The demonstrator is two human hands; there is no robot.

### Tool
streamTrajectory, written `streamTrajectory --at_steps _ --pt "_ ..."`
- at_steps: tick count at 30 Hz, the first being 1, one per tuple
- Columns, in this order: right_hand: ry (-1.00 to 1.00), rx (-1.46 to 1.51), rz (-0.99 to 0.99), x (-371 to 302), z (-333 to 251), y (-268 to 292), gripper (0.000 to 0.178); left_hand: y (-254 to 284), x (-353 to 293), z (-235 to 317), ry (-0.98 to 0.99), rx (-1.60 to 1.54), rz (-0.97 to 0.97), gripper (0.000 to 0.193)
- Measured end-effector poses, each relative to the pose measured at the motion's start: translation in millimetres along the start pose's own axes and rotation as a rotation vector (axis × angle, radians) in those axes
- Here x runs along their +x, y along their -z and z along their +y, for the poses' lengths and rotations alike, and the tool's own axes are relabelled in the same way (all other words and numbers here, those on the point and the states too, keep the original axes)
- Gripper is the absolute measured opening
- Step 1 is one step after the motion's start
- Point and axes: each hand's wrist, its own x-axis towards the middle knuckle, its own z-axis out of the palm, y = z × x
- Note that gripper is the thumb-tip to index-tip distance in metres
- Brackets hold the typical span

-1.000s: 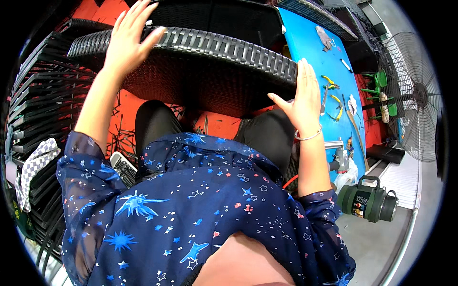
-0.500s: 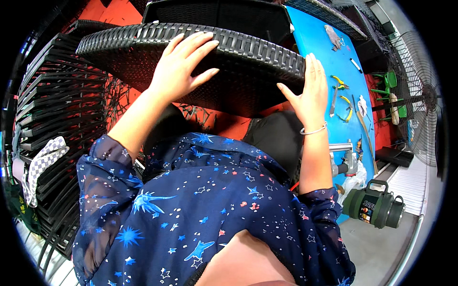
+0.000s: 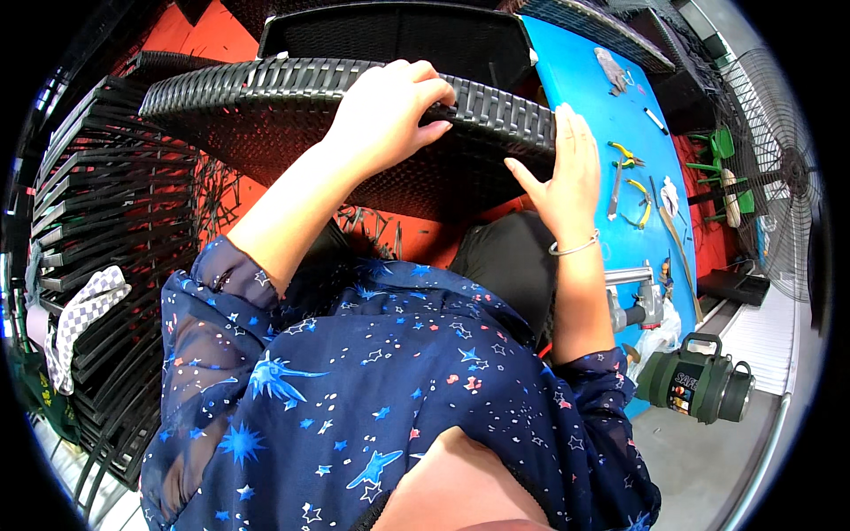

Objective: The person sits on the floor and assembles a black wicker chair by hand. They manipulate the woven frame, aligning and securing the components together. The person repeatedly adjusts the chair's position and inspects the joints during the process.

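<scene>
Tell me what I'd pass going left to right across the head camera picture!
Checkered cloth → left hand on the black woven piece → right hand → upper yellow-handled pliers → crumpled white scrap → big round fan.

The woven panel (image 3: 292, 102) blocks the front; room lies above blue tabletop (image 3: 568, 69).

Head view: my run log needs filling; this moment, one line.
left hand: curled over edge of black woven piece | right hand: open at its right end | blue table: yellow-handled pliers
</scene>
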Motion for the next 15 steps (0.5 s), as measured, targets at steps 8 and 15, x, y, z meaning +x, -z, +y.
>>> streamTrajectory --at_steps 8,15 --pt "0.113 0.361 0.046 29.3 -39.2 8.8 0.036 5.3 7.6 11.9 0.048 0.055 -0.088 0.025" --pt "0.09 0.238 -0.104 49.2 -44.0 7.1 0.029 1.5 8.7 8.2 0.031 -0.016 -0.094 0.025"
